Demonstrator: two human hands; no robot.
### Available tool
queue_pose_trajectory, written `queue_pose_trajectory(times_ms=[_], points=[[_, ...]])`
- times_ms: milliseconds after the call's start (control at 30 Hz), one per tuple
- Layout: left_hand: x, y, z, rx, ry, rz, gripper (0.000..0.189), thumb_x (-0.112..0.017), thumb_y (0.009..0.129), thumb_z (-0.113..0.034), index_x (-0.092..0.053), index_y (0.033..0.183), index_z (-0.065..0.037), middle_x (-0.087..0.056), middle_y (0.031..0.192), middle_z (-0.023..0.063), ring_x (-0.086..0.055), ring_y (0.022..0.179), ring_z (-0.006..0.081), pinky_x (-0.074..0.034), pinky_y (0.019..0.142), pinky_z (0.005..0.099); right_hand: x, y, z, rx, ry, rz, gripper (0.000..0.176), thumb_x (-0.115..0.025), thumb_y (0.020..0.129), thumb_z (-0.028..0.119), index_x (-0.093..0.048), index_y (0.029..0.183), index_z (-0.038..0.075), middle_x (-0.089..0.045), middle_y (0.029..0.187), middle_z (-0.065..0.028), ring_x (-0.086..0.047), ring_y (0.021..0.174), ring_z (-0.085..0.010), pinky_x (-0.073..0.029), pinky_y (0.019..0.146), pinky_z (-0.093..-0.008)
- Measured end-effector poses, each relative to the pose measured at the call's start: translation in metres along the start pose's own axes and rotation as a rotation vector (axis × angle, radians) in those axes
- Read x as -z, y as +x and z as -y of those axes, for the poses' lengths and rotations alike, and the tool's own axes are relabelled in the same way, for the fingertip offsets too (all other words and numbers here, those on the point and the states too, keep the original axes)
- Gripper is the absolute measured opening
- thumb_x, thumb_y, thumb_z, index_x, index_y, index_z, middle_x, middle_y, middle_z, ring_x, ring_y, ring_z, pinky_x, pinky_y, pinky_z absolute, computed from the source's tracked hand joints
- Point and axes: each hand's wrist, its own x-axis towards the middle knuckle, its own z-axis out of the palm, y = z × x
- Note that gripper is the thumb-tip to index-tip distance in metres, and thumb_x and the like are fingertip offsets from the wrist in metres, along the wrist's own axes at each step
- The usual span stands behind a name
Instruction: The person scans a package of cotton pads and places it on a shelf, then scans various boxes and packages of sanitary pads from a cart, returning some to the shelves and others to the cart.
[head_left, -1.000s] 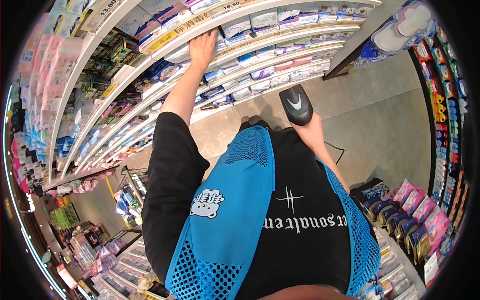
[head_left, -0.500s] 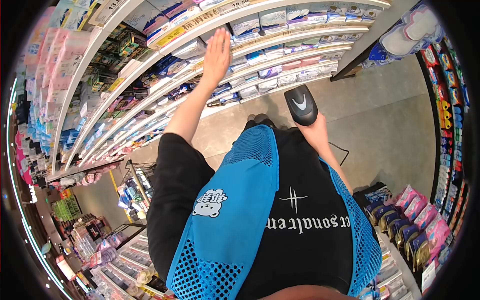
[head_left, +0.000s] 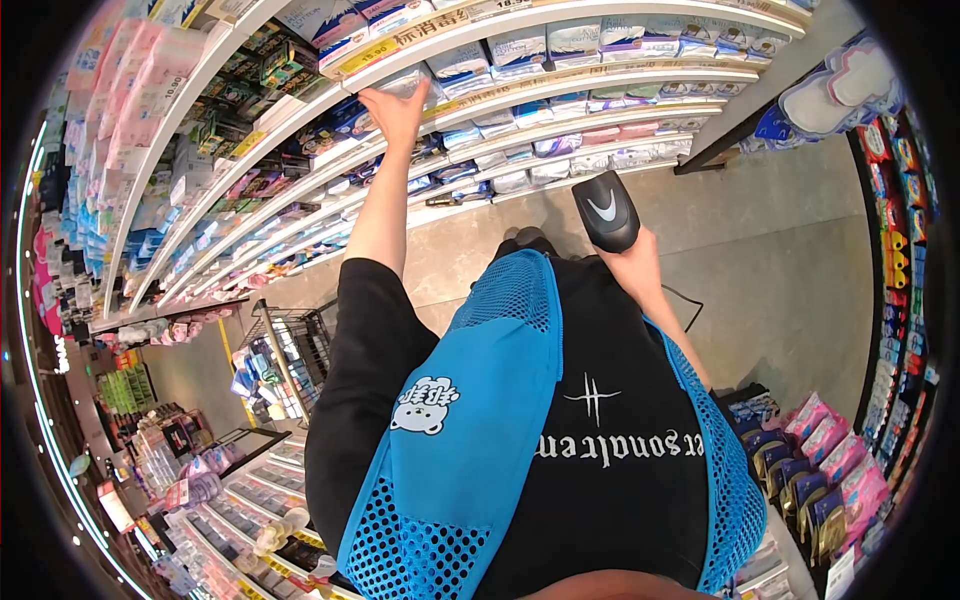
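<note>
My left hand reaches up to the shelf, its thumb and fingers set around the near end of a whitish plastic-wrapped pack. That pack sits on the shelf just under the top price rail, and its far part is hidden. Similar blue-and-white packs stand in a row to its right. In my right hand is a black barcode scanner with a grey curved mark, held above the floor with its head pointing away from me. The fingers under the scanner are mostly hidden.
Curved-looking white shelves full of packs run along the front. A wire cart with goods stands at left. Pink packs fill a low display at right, and a rack of colourful bags lines the far right edge.
My left hand has come down and left from its flat, outstretched pose and now spreads around the pack. My right hand and the scanner have barely moved.
</note>
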Motion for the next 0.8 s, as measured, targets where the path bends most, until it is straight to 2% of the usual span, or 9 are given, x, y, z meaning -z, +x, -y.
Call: queue_pose_trajectory(times_ms=[167, 267, 367, 567, 667, 767, 800], points=[[0.0, 0.008, -0.012, 0.058, 0.025, 0.031, 0.113, -0.085, 0.067, -0.051, -0.028, 0.142, 0.013, -0.039, 0.137, 0.0373, -0.044, 0.122, 0.0516, -0.037, 0.104, 0.0539, -0.001, -0.002, 0.004, 0.001, 0.037, -0.036, 0.033, -0.078, 0.076, 0.009, -0.065, 0.103, -0.004, -0.074, 0.09, -0.0147, -0.072, 0.085, -0.0214, -0.054, 0.076, -0.0346], [-0.011, 0.014, -0.005, -0.03, 0.084, -0.016, 0.103, -0.085, 0.068, -0.049, -0.038, 0.139, 0.01, -0.037, 0.14, 0.0363, -0.044, 0.122, 0.0507, -0.038, 0.104, 0.0529, 0.001, -0.003, -0.001, -0.005, 0.044, -0.037, 0.033, -0.078, 0.076, 0.008, -0.065, 0.103, -0.004, -0.074, 0.091, -0.0148, -0.072, 0.085, -0.0211, -0.054, 0.076, -0.0347], [-0.015, 0.019, -0.006, 0.028, 0.129, 0.033, 0.111, -0.087, 0.067, -0.048, -0.032, 0.143, 0.012, -0.036, 0.144, 0.0362, -0.035, 0.133, 0.049, -0.033, 0.112, 0.049, 0.002, -0.006, 0.0, -0.011, 0.042, -0.057, 0.032, -0.078, 0.075, 0.008, -0.065, 0.102, -0.004, -0.074, 0.091, -0.0149, -0.071, 0.085, -0.0212, -0.054, 0.077, -0.0347], [-0.013, 0.017, -0.01, 0.072, 0.126, 0.077, 0.109, -0.088, 0.067, -0.046, -0.033, 0.14, 0.014, -0.035, 0.143, 0.0381, -0.035, 0.132, 0.0502, -0.033, 0.111, 0.0496, 0.002, -0.006, 0.0, -0.001, 0.058, -0.083, 0.03, -0.078, 0.074, 0.007, -0.065, 0.1, -0.004, -0.073, 0.09, -0.0152, -0.071, 0.084, -0.0223, -0.053, 0.076, -0.0354], [-0.02, 0.009, 0.0, -0.014, 0.118, -0.003, 0.115, -0.091, 0.067, -0.036, -0.021, 0.146, 0.011, -0.028, 0.143, 0.0391, -0.039, 0.126, 0.0526, -0.036, 0.108, 0.0505, 0.004, -0.008, -0.004, -0.011, 0.042, -0.078, 0.031, -0.078, 0.073, 0.007, -0.065, 0.099, -0.004, -0.073, 0.089, -0.0157, -0.072, 0.084, -0.0235, -0.053, 0.075, -0.0358], [-0.015, 0.006, 0.0, -0.022, 0.106, 0.025, 0.121, -0.091, 0.066, -0.036, -0.014, 0.147, 0.012, -0.026, 0.144, 0.0399, -0.039, 0.126, 0.0528, -0.035, 0.109, 0.05, 0.004, -0.008, -0.007, -0.017, 0.032, -0.071, 0.031, -0.078, 0.072, 0.006, -0.065, 0.098, -0.004, -0.073, 0.088, -0.016, -0.072, 0.083, -0.0248, -0.053, 0.075, -0.0359], [-0.017, 0.006, 0.004, -0.028, 0.106, 0.019, 0.121, -0.091, 0.066, -0.039, -0.016, 0.145, 0.013, -0.028, 0.142, 0.0392, -0.039, 0.126, 0.052, -0.035, 0.108, 0.05, 0.004, -0.008, -0.008, -0.017, 0.031, -0.069, 0.031, -0.078, 0.072, 0.006, -0.065, 0.098, -0.004, -0.073, 0.088, -0.0161, -0.072, 0.083, -0.0252, -0.053, 0.075, -0.0359]])
